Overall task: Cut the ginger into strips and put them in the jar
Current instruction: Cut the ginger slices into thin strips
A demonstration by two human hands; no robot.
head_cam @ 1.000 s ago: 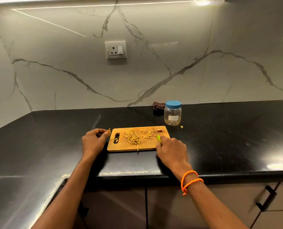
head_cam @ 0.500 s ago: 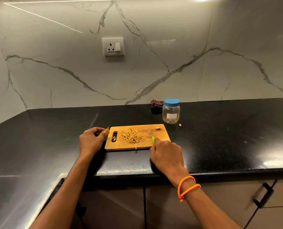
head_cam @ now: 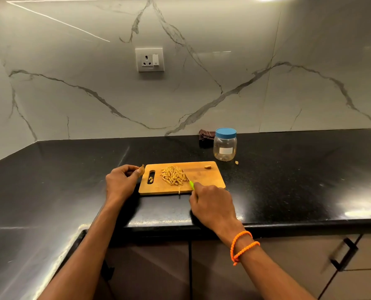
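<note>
Strips (head_cam: 174, 178) lie heaped mid-board (head_cam: 210, 180); jar (head_cam: 225, 145) stands far right, lidded. Right hand (head_cam: 212, 205) grips knife (head_cam: 191, 184) against the heap; left hand (head_cam: 120, 184) pinches a ginger scrap (head_cam: 142, 169). Risk: sweeping scatters strips off the near edge, where one already overhangs.

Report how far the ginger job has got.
Done: a pile of ginger strips lies on the cutting board. In hand: the right hand holds a green-handled knife beside the pile; the left hand pinches a ginger piece. Left: the jar is lidded and looks empty.
</note>
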